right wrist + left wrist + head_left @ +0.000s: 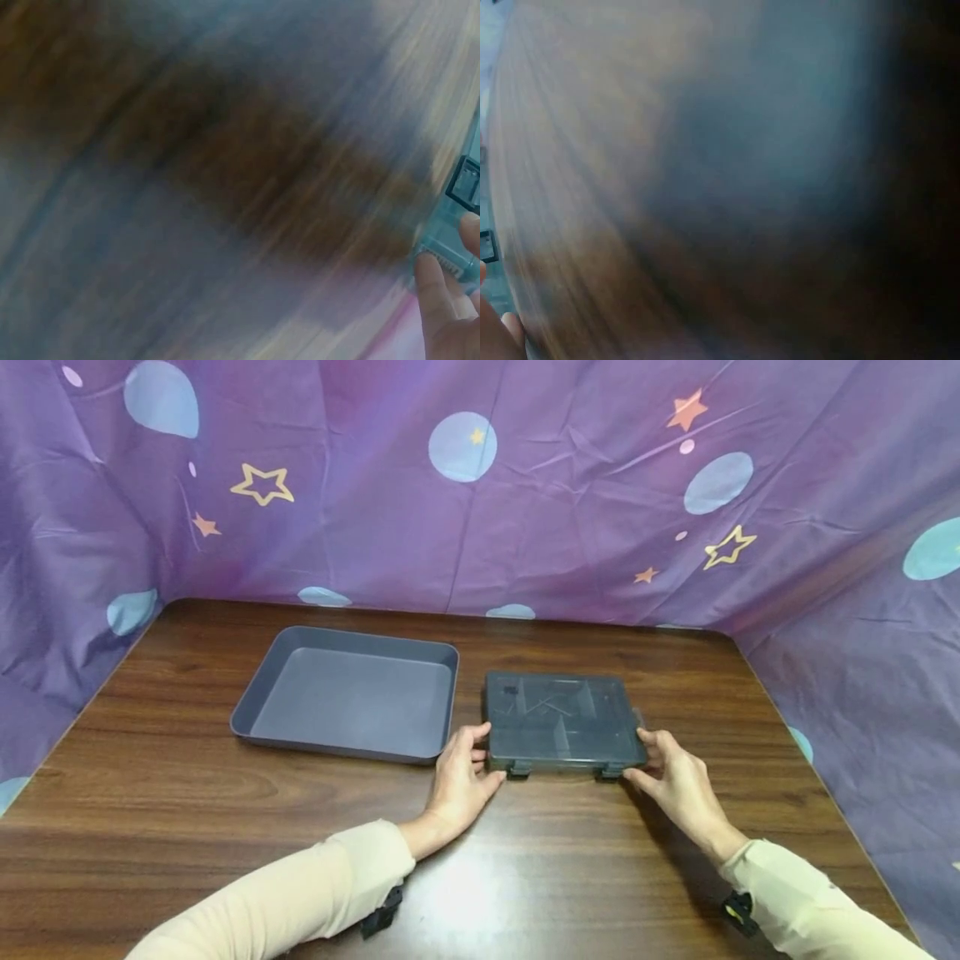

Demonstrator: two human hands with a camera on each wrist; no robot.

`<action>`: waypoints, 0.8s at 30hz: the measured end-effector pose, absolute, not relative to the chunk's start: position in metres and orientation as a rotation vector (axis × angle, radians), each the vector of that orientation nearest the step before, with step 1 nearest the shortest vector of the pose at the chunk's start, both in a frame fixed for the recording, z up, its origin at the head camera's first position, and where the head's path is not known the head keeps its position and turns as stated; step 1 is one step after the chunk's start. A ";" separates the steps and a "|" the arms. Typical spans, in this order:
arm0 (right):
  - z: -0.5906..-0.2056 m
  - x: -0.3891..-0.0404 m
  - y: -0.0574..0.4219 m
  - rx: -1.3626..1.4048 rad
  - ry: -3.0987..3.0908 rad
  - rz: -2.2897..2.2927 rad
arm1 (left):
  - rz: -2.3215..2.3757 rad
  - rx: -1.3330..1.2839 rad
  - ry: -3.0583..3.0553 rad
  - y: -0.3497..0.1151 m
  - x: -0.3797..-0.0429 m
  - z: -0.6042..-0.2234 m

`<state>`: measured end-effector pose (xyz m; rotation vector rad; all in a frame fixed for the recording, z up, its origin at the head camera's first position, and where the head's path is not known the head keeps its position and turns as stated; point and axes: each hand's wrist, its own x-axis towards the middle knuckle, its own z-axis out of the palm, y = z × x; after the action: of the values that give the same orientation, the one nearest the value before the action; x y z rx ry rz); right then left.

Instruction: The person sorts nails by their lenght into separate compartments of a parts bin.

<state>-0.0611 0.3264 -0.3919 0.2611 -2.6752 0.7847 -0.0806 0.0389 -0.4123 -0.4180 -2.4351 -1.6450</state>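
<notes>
A flat compartment box (525, 739) with a see-through grey lid lies on the table, its two dark latches facing the near side. Thin stick-like pieces and a small dark item show through the lid. My left hand (457, 781) grips the box's near left corner, thumb at the front and fingers along the side. At the near right corner my right hand (678, 781) holds it the same way. The right wrist view shows fingertips against the box's end (442, 251) beside a latch (466, 184). Only a sliver of the left hand (495, 330) enters the left wrist view.
A shallow grey tray (348, 697) stands left of the box, its near right corner close to my left hand. Behind the brown wooden table (225, 827) hangs a purple cloth (570, 510) with stars and planets, which also runs along both sides.
</notes>
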 end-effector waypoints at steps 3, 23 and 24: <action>-0.394 -0.063 0.325 0.259 -2.678 0.795 | -1.606 -0.438 -2.441 0.040 -0.081 -0.413; -0.398 -0.065 0.326 0.267 -2.633 0.813 | -1.370 -0.396 -2.558 0.044 -0.087 -0.411; -0.399 -0.065 0.326 0.272 -2.632 0.809 | -1.372 -0.394 -2.560 0.044 -0.087 -0.412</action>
<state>-0.0647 0.3260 -0.3987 0.2722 -2.6318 0.8094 -0.0866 0.0441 -0.4116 -0.3937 -2.5601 -1.3722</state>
